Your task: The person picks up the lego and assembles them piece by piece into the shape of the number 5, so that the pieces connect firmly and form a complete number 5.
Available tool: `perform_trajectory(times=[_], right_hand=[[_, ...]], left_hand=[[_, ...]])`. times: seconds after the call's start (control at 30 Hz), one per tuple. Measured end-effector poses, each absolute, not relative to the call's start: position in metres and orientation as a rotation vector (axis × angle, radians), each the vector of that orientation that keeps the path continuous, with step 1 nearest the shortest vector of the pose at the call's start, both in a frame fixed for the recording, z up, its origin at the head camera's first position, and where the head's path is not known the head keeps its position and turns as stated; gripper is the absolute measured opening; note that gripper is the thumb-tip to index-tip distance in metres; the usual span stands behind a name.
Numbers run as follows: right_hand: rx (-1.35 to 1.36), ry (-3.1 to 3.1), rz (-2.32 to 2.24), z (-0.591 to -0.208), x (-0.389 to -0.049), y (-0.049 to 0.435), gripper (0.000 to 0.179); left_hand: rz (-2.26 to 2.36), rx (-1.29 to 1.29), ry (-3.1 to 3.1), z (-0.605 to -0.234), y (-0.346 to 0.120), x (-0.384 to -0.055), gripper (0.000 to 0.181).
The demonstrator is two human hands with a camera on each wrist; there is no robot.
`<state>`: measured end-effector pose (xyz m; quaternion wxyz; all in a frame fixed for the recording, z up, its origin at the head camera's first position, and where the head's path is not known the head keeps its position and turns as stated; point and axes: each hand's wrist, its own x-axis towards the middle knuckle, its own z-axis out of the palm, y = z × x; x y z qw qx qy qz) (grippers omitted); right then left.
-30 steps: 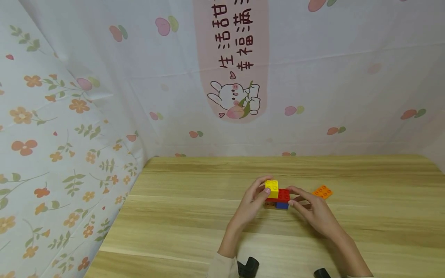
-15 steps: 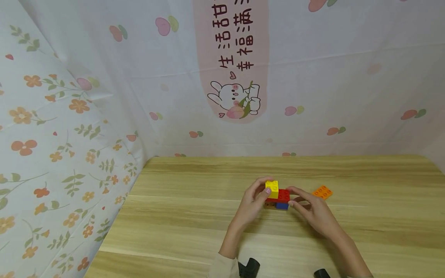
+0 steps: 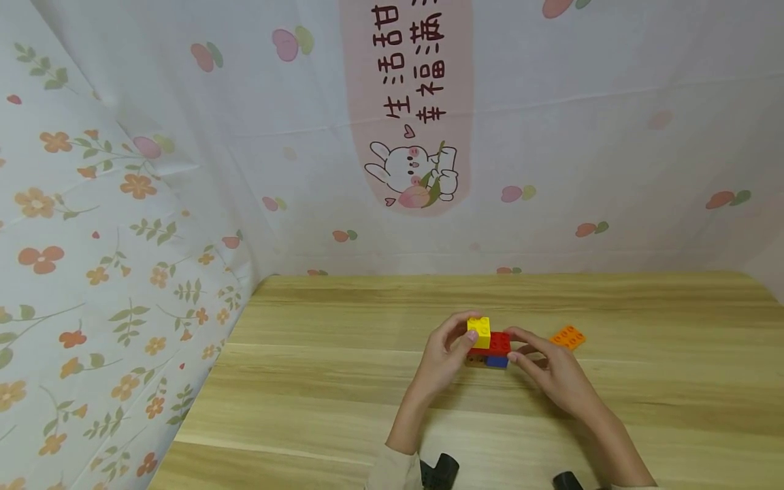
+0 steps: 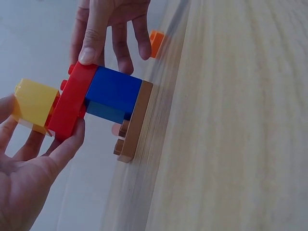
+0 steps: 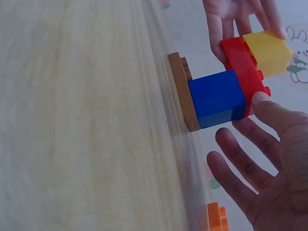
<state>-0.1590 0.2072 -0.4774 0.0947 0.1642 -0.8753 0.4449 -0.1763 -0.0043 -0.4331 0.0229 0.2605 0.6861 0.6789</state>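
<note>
We see a white cloth (image 3: 551, 156) with fruit prints hanging behind the work, and a flowered cloth (image 3: 122, 286) falling in folds along the left. In front of them spreads the wooden table (image 3: 294, 401), its pale grain running sideways. On the cloth behind, we make out a pink panel (image 3: 361, 95) with dark lettering and a rabbit lying on its side. Two bare hands meet over the table, to the right of its middle. The left hand (image 3: 444, 354) grips narrowly, its thumb against the near side of the top brick and its fingers around the back. The right hand (image 3: 554, 374) pinches the free end of the red layer between thumb and forefinger, the other fingers spread loosely below. A beige sleeve (image 3: 392, 469) covers the left forearm. Between the hands stands the brick stack (image 3: 499, 350), upright at the table's surface, with a black object (image 3: 442, 471) near the left wrist. In the stack, we find the red brick (image 4: 72, 103) lying across the upper part, overhanging toward the left hand. The flat brown piece (image 4: 137, 122) forms the base, some of its studs showing beneath that overhang. A studded orange piece (image 3: 569, 337) lies on the table just beyond the right hand, apart from the stack. The blue brick (image 5: 219, 96) sits between brown and red, at the right end. Smallest, the yellow brick (image 5: 267, 53) tops the red one's left end, held by the left hand.
</note>
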Motion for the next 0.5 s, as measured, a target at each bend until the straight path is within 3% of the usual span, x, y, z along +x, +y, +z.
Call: perform_trajectory(times=[0.5], right_hand=[[0.498, -2.570, 1.315, -0.4775, -0.1580, 0.2051, 0.038]], left_hand=[[2.132, 0.825, 2.127, -0.4340, -0.0051, -0.1765, 0.030]])
